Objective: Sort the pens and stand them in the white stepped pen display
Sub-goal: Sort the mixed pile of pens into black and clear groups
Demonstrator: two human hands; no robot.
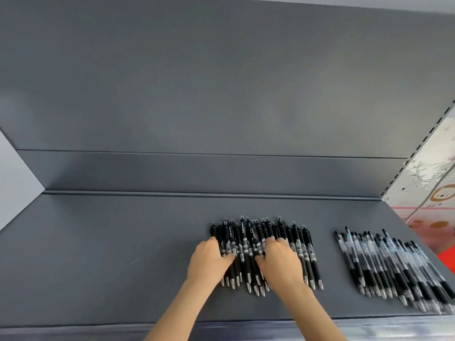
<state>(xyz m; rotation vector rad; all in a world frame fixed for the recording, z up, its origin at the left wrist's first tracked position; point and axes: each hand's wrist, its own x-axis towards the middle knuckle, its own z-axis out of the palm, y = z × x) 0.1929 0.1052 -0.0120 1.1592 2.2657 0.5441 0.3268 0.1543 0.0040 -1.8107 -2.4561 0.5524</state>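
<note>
A dense row of black pens [248,238] lies on the dark grey shelf [110,254], silver tips pointing toward me. My left hand [209,262] rests on the row's left end, fingers stretched along the outer pens and thumb lying across the barrels. My right hand [280,263] lies on the middle of the row, fingers spread over the pens and thumb reaching left. A second row of clear-barrelled pens [389,262] lies apart at the right. The white stepped pen display is outside the view.
The shelf's grey back panel [221,94] rises behind the pens. A slotted upright [418,148] bounds the shelf at the right, with patterned wrapped goods [433,183] beyond it. The shelf's front edge [98,327] runs just below my forearms.
</note>
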